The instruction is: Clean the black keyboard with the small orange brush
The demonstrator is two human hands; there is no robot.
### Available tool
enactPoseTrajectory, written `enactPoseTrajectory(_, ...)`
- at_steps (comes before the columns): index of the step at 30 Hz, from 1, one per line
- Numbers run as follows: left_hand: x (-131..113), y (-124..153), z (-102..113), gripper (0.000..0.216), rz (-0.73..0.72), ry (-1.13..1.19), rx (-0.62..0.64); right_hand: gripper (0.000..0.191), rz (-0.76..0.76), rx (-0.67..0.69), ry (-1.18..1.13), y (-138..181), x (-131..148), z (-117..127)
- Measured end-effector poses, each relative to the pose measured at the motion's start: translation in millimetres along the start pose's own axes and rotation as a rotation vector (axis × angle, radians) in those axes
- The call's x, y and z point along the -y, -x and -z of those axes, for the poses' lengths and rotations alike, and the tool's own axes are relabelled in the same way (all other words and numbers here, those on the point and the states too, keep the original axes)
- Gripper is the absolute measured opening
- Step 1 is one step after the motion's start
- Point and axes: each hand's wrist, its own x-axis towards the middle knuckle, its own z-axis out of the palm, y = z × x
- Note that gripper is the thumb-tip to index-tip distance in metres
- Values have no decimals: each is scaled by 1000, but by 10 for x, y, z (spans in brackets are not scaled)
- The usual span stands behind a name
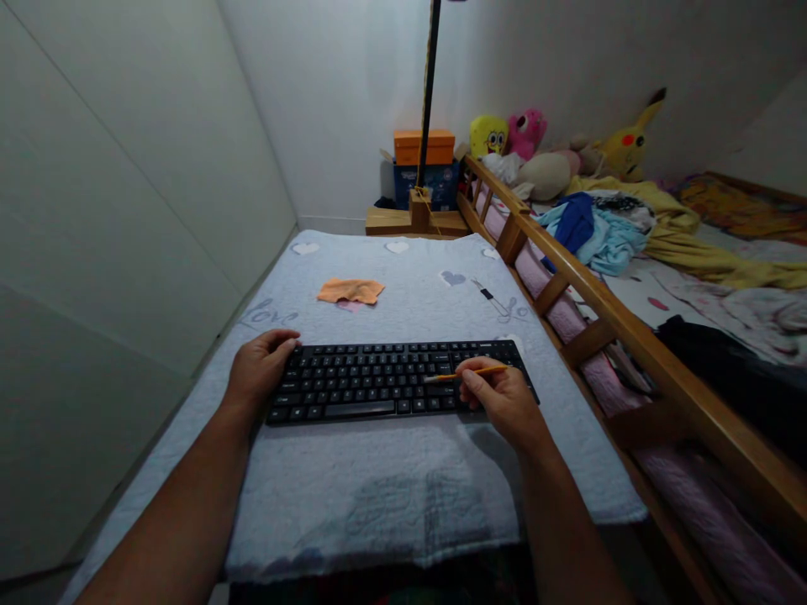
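Observation:
A black keyboard (384,381) lies across a pale blue quilted cloth (378,470). My left hand (258,370) grips the keyboard's left end, thumb on top and fingers curled round the edge. My right hand (501,399) rests at the keyboard's right end, fingers pinched on a thin orange stick (470,373) like a small brush or pencil. The stick's pale tip points left and lies over the keys.
An orange rag (350,291) lies farther back on the cloth. A wooden bed rail (605,311) runs along the right, with clothes and plush toys (526,134) beyond. A dark pole on a wooden base (419,220) and orange and blue boxes (424,166) stand at the back. A wall closes the left.

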Motion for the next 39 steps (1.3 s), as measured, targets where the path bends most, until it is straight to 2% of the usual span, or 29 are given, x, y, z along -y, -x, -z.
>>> enactPoseTrajectory(6,56,-24,-3,41,-16,16,8,36,-32,-45,89,-23,-29,63)
enactPoseTrajectory(10,34,-17,-5,39,-13,13,5,33,-1,-133,213,2,4,180)
enactPoseTrajectory(14,-5,3,-6,38,-9,23,-1,31,45,-179,208,40,70,191)
enactPoseTrajectory(19,-7,10,-8,37,-17,16,-11,32,37,-83,106,27,79,-9)
enactPoseTrajectory(22,-13,14,-8,38,-9,28,-7,31,27,-45,133,-4,44,-78)
enactPoseTrajectory(29,-5,18,-16,39,6,70,3,24,68,-220,356,1,85,177)
enactPoseTrajectory(32,-13,23,-15,39,6,72,3,24,94,-259,347,5,144,223)
enactPoseTrajectory(37,-87,55,-8,37,29,82,0,29,107,-183,208,-73,109,53)
enactPoseTrajectory(39,-100,65,-9,38,37,90,-1,30,151,-203,227,-112,63,-16)
